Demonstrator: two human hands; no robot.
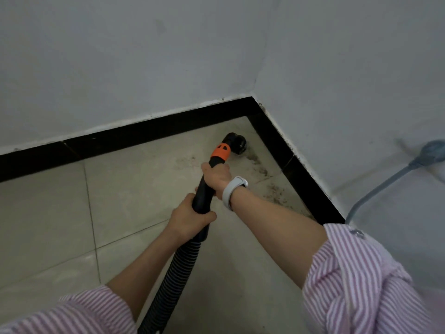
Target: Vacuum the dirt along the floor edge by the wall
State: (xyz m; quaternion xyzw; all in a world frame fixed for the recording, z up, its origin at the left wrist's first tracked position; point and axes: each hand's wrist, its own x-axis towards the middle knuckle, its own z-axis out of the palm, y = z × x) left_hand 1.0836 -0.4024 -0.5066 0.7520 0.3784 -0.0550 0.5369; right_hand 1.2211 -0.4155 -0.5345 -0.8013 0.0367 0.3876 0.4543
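Observation:
A black vacuum wand (204, 189) with an orange collar (220, 152) points into the room corner. Its round black nozzle (237, 142) rests on the tiled floor close to the black skirting (284, 150). My right hand (216, 178) grips the wand just below the orange collar; a white wristband sits on that wrist. My left hand (190, 216) grips the wand lower down, where the ribbed hose (173, 278) begins. Dark dirt (272, 189) is scattered on the tiles along the right-hand skirting, to the right of the nozzle and my right hand.
Two pale walls meet at the corner (255, 97) above the skirting. A grey cable with a plug (385, 182) hangs on the right wall. Light floor tiles (60, 213) stretch to the left. The hose runs down between my arms.

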